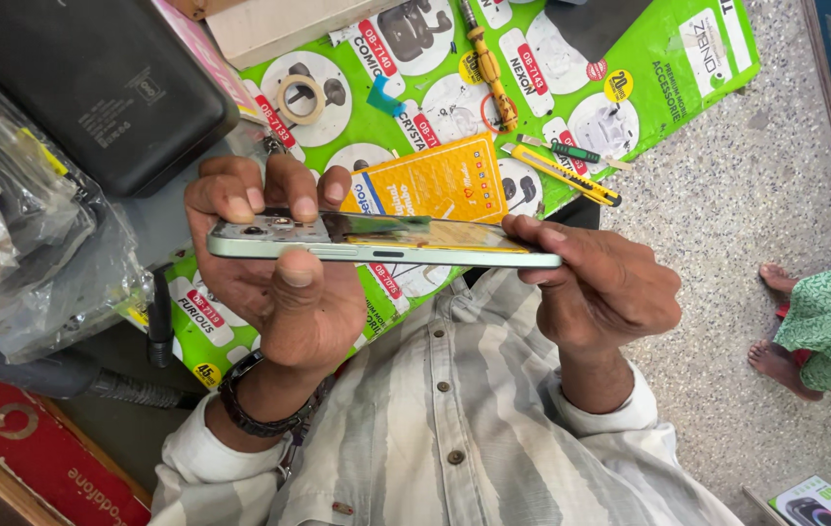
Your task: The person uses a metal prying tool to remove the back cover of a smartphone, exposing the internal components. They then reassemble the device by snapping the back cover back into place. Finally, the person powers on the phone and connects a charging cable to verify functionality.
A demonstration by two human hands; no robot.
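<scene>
I hold a pale green smartphone [386, 248] edge-on in front of my chest, with its back side up and its thin side with the buttons turned to me. My left hand [274, 258] is closed around the camera end: the thumb presses on the near edge and three fingers curl over the far edge, just beside the camera lenses. My right hand [596, 287] is closed on the other end, pinching it between the fingertips and the thumb, so the phone hangs between both hands above the green printed mat [649, 88]. A yellow card package [440, 180] lies on this mat just behind the phone, and farther behind it I see a yellow screwdriver [491, 73], a yellow utility knife [566, 175] with a small green-handled tool [573, 151] beside it, and a roll of tape [300, 99]. A black flat case [94, 83] rests to the left of the phone, above some plastic bags. To do this well, I think I should keep the phone level, hold it only by the frame, keep my fingertips off the lenses and the glossy back, and look along the edge for any gap or bend. I must not squeeze hard, because the body could flex.
</scene>
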